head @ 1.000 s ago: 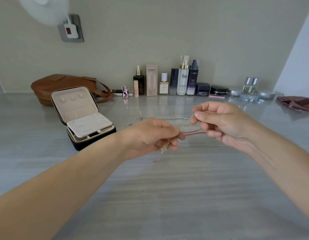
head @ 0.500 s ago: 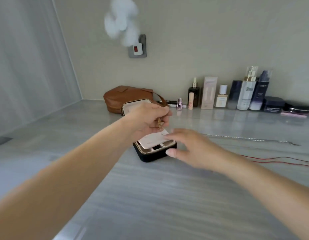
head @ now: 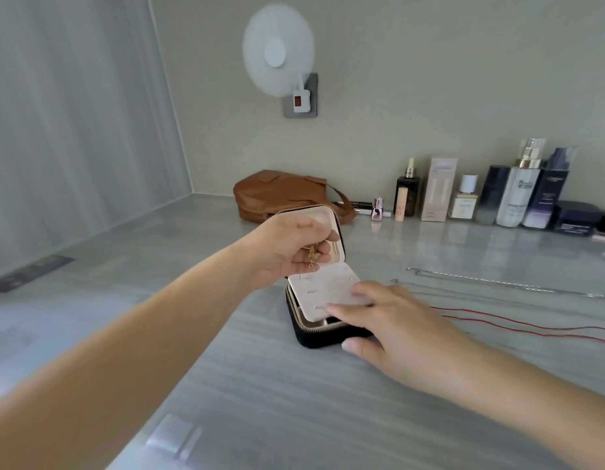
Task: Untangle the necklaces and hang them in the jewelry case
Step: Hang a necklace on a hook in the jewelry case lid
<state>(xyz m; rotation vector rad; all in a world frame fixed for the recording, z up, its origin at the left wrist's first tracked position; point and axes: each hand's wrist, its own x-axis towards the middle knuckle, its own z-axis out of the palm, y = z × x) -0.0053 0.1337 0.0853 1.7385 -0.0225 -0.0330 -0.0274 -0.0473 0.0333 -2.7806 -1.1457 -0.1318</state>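
So the left hand [head: 294,245] has its grip curled round a bunched-up gold necklace [head: 313,255], held right over the open jewelry case [head: 314,337], whose lid stands up on its 12 o'clock side. The right hand [head: 396,320] has a loose, open grip, with fingers flat on the cream insert [head: 321,290] and thumb against the case's black front. Off at 3 o'clock from the case, silver chains [head: 497,284] and a red cord [head: 531,325] lie stretched on the surface [head: 260,401].
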